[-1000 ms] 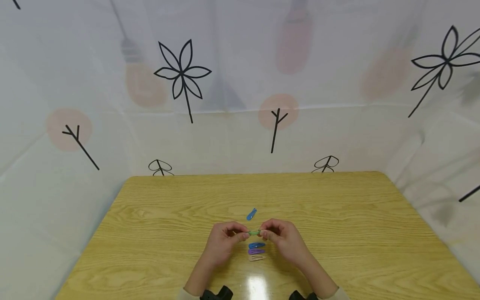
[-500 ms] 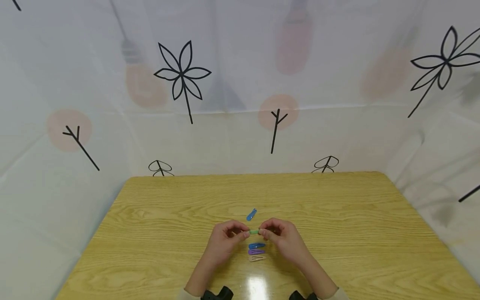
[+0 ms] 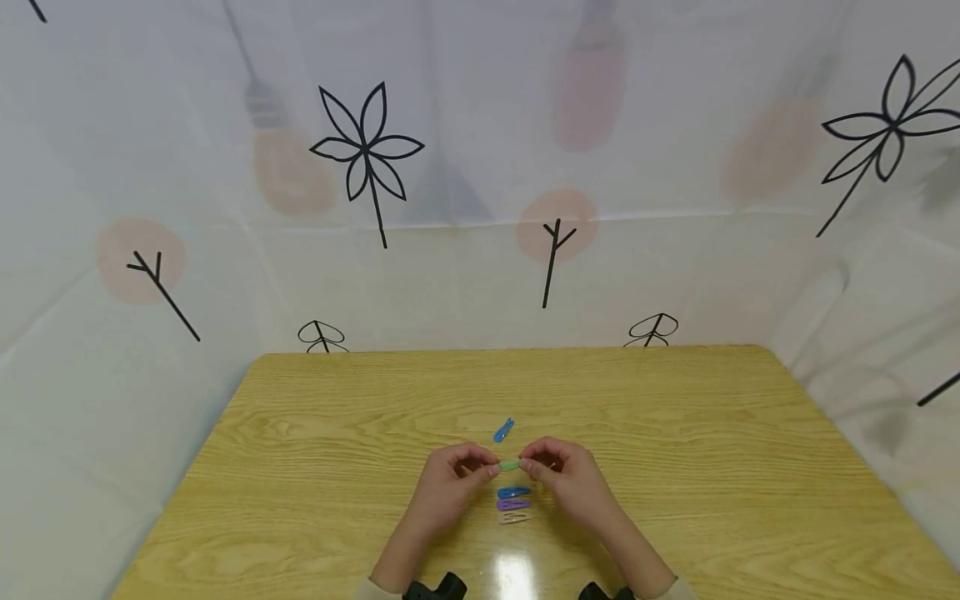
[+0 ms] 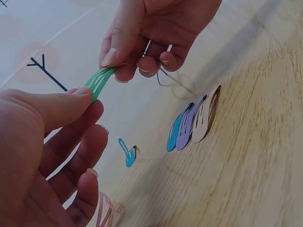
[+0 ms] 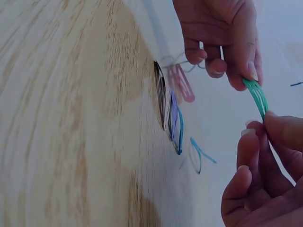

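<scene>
A green snap hair clip point(image 3: 509, 466) spans the gap between my two hands, above the table. My left hand point(image 3: 444, 485) pinches one end between thumb and index finger. At the other end my right hand point(image 3: 573, 485) pinches it the same way. In the left wrist view the slotted face of the clip bows slightly. Just below the hands, in the head view, a blue hair clip point(image 3: 513, 492), a purple hair clip point(image 3: 513, 504) and a beige hair clip point(image 4: 200, 128) lie side by side. Beyond the hands lies another blue hair clip point(image 3: 503, 431), its inner prong sprung up.
A pink hair clip point(image 5: 188, 95) lies on the wooden table point(image 3: 337, 408), partly in view in the left wrist picture too. White cloth point(image 3: 450, 283) with plant drawings hangs behind the far edge. Black wrist mounts point(image 3: 442, 587) sit on the forearms.
The green hair clip has tipped a little between the fingers, so more of its broad face shows. Both hands stay almost in place; the clips on the table lie as before.
</scene>
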A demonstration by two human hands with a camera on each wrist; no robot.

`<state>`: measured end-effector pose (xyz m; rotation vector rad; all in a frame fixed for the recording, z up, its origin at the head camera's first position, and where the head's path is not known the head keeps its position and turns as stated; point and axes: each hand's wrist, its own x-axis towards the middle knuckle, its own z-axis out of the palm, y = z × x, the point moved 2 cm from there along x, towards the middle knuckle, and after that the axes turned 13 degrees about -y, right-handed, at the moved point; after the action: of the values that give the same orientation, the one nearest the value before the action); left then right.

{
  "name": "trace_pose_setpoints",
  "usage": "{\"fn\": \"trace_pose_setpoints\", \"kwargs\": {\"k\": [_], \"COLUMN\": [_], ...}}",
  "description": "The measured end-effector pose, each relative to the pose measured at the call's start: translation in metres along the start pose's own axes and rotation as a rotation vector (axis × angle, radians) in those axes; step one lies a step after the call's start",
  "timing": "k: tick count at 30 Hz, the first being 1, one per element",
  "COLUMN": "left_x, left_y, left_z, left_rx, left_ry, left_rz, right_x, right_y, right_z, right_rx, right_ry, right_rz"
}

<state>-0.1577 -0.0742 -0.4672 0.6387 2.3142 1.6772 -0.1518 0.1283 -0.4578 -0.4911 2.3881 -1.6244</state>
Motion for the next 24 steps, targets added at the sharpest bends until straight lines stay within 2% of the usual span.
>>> {"fn": "trace_pose_setpoints", "kwargs": {"k": [6, 11, 17, 24], "left_x": [0.0, -0.001, -0.001, -0.001], "left_y": [-0.002, -0.006, -0.01, -0.012], "left_z": [0.002, 0.003, 0.004, 0.004], "left_rx": [0.034, 0.103, 0.169, 0.184], "left_ry": [-0.001, -0.008, -0.024, -0.037], "left_rz": [-0.001, -0.011, -0.005, -0.011], "right_x": [0.001, 0.001, -0.001, -0.001], "right_y": [0.003, 0.005, 0.005, 0.007], "right_z": [0.0, 0.001, 0.002, 0.003], "right_rx": [-0.048, -0.098, -0.089, -0.075], "right_ry": [0.005, -0.014, -0.04, -0.055], "right_rz": [0.001, 0.027, 0.032, 0.034]}}
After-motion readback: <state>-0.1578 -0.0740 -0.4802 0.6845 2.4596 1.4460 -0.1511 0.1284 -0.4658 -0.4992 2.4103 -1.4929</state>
